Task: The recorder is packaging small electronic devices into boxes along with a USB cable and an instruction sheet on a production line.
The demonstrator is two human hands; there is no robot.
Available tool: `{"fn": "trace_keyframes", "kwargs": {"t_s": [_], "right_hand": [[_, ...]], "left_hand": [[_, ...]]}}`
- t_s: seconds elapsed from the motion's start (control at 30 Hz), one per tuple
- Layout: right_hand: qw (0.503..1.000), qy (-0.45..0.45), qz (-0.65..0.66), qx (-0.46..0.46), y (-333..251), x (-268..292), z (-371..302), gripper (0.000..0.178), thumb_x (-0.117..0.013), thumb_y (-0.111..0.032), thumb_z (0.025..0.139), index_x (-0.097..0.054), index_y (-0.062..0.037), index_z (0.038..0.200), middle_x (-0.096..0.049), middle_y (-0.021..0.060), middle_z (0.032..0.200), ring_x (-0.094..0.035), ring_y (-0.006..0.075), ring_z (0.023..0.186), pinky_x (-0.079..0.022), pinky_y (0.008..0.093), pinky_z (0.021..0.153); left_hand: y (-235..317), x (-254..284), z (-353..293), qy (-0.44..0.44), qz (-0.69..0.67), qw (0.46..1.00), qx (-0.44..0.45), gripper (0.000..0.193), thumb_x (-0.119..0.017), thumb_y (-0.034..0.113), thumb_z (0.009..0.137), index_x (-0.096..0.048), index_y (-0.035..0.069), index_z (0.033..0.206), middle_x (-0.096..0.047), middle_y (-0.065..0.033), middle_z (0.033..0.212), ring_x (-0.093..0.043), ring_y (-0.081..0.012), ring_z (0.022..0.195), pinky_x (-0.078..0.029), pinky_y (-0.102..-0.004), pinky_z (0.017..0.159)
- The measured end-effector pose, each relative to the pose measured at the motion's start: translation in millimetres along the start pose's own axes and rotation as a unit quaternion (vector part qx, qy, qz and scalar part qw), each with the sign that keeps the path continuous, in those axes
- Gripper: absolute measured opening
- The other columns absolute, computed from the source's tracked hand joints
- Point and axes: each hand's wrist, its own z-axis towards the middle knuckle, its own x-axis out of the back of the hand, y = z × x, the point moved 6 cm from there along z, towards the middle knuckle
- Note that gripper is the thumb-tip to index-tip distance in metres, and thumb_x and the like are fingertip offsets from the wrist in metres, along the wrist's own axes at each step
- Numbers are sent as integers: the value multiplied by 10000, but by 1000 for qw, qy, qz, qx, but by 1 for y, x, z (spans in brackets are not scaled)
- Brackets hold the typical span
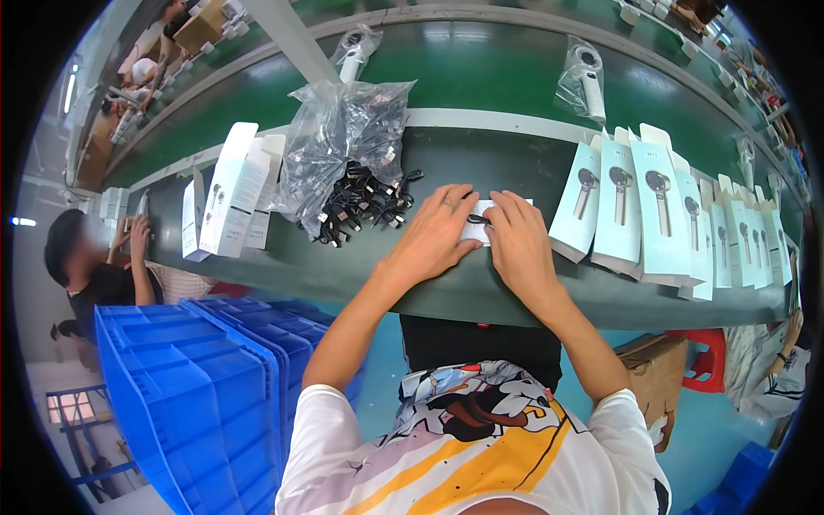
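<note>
White paper (475, 233) underneath, keep black cable (478, 219) neat between left hand (432, 233) and right hand (520, 245), with fingertips on paper; whether clamped, cannot tell.

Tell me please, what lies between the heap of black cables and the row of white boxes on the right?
In the head view: the left hand, the right hand, and between them a white sheet bearing a black cable.

Left hand (433, 233), right hand (521, 240), black cable (478, 219) between them, pale boxes (620, 206).
</note>
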Motion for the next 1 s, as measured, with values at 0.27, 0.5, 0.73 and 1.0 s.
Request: {"fn": "trace_keyframes", "kwargs": {"t_s": [0.27, 0.5, 0.73, 1.0], "right_hand": [[999, 32, -3, 30, 0, 2, -1, 197, -639, -13, 798, -616, 20, 991, -588, 150, 1192, -531, 337, 1139, -411, 469, 972], [998, 51, 5, 48, 3, -1, -7, 200, -647, -16, 793, -616, 20, 987, -592, 140, 1193, -531, 329, 1139, -416, 466, 966], [997, 52, 9, 48, 3, -3, -9, 213, -661, -16, 780, -613, 15, 985, -581, 137, 1199, -526, 326, 1154, -418, 463, 968], [994, 23, 89, 64, -13, 28, -2, 226, -686, -34, 779, -624, -26, 996, -561, 111, 1022, -599, 303, 992, -488, 427, 837]], "left_hand": [[6, 5, -3, 28, 27, 999, -3, 597, -754, 152, 748, -500, -7, 1265, -504, -179, 1297, -474, -362, 1193, -422, -449, 970], [13, -2, -9, 56, 75, 995, -28, 573, -759, 145, 743, -537, 47, 1262, -531, -131, 1278, -501, -344, 1145, -427, -436, 941], [-2, -1, -2, 115, -3, 993, -13, 286, -662, 5, 784, -626, 30, 1066, -595, -116, 989, -539, -322, 946, -428, -419, 813], [10, 45, 1, 135, -36, 990, 30, 44, -624, 31, 842, -595, 6, 864, -577, -111, 794, -551, -308, 772, -437, -403, 695]]}}
